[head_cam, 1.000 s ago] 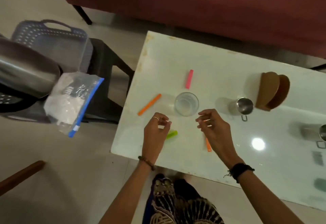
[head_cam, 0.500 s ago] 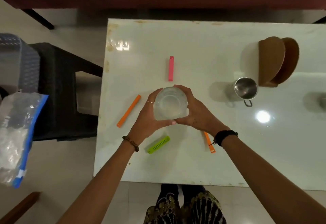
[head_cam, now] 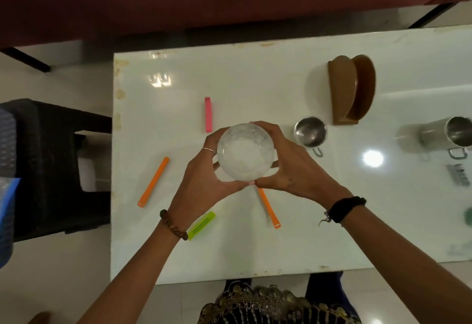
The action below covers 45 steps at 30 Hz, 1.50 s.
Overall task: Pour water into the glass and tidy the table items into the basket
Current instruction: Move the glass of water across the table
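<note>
At table centre, glass [head_cam: 245, 153] is cupped w/ both hands: left hand [head_cam: 204, 175] and right hand [head_cam: 293, 168] have fingers curled round its sides, thumbs meeting at near edge. Pink stick [head_cam: 208, 114] just beyond; orange sticks [head_cam: 153, 182] [head_cam: 269, 207] either side, green clip [head_cam: 201, 225] near left wrist. Steel cup [head_cam: 310, 131] to the right on white table [head_cam: 242, 254].

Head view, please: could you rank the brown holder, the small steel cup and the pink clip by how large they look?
1. brown holder
2. small steel cup
3. pink clip, though it looks longer than the cup is wide.
</note>
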### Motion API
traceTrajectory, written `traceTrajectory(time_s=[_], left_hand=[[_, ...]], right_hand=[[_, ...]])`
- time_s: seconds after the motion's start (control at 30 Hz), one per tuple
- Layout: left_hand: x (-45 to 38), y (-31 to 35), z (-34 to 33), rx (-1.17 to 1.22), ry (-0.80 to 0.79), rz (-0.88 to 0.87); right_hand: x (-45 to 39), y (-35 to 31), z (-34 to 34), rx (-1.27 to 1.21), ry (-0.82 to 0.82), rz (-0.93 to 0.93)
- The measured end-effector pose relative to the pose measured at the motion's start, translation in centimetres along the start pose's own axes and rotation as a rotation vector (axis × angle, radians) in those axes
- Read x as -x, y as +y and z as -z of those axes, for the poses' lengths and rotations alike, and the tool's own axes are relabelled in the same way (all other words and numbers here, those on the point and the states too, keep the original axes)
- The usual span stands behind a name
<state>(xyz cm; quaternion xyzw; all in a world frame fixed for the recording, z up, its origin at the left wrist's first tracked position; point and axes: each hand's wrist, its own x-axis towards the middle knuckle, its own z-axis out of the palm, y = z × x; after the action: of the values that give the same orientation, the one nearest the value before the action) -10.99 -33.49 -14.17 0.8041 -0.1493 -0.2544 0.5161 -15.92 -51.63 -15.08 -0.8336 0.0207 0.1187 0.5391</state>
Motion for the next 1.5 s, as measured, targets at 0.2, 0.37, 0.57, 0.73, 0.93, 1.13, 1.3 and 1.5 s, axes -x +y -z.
traceTrajectory(time_s=[0.2, 0.37, 0.57, 0.73, 0.93, 1.13, 1.3, 1.5], left_hand=[[-3.0, 7.9, -6.8, -0.003, -0.047, -0.113], [-6.3, 13.6, -14.1, -0.012, -0.039, -0.143], [-11.6, 17.8, -22.7, -0.023, -0.039, -0.158], [-16.5, 18.0, -27.7, -0.106, -0.018, -0.142], [-20.5, 15.4, -31.8, -0.362, 0.1, -0.14], [-21.8, 14.6, -32.9, -0.386, 0.032, -0.129], [-23.5, 13.5, -33.0, -0.278, -0.139, 0.029], [-24.0, 12.5, -33.3, -0.266, -0.102, 0.009]], right_hand=[[3.9, 0.2, 10.7, 0.125, 0.074, 0.058], [6.8, 2.1, 20.4, 0.251, 0.088, 0.064], [8.3, 6.3, 29.9, 0.274, 0.086, 0.031], [7.1, 11.1, 34.0, 0.263, 0.086, 0.013], [4.6, 17.6, 34.8, 0.164, 0.066, 0.006], [3.0, 21.0, 34.5, 0.099, 0.046, -0.009], [2.5, 21.9, 34.2, 0.018, 0.058, -0.067], [2.3, 21.8, 34.2, -0.015, 0.048, -0.096]])
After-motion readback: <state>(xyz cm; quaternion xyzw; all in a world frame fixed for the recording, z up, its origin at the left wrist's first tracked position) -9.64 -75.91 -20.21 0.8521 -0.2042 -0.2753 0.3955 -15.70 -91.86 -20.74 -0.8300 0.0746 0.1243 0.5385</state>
